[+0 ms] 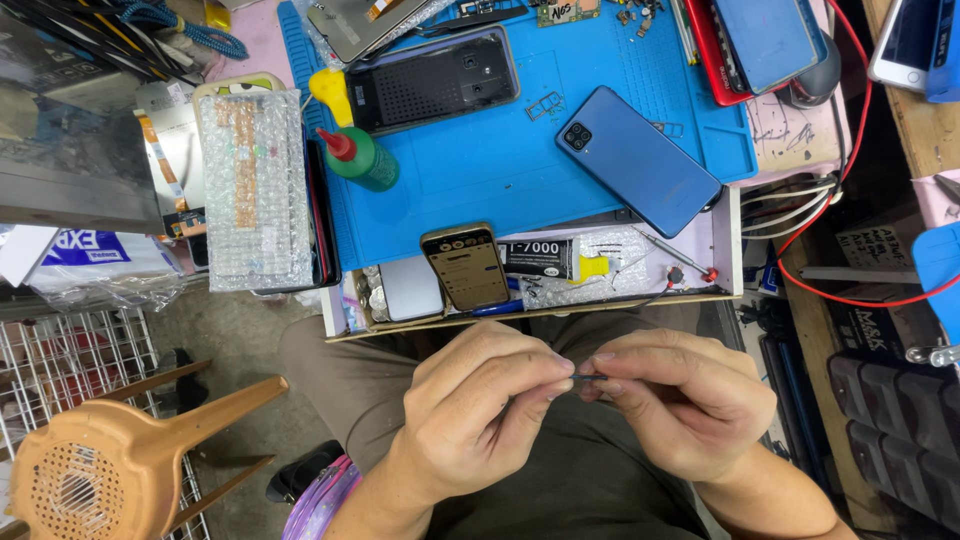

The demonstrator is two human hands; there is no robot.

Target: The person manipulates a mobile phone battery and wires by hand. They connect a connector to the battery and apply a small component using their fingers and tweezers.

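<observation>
Over my lap, my left hand [480, 405] and my right hand [680, 400] meet fingertip to fingertip, both pinching a small thin dark part [588, 378]; what it is cannot be told. Just beyond them, in an open drawer [728, 245], a phone with a lit screen [465, 266] lies face up beside a black glue tube with a yellow cap [555, 261]. On the blue work mat [480, 165] a blue phone [637, 160] lies face down and a black phone back shell [432, 80] sits further left.
A green squeeze bottle with a red tip [360, 158] stands at the mat's left edge. A bubble-wrapped part [255, 190] lies left of it. Red wires [830, 270] trail at the right. A tan plastic stool [110, 460] lies tipped at lower left.
</observation>
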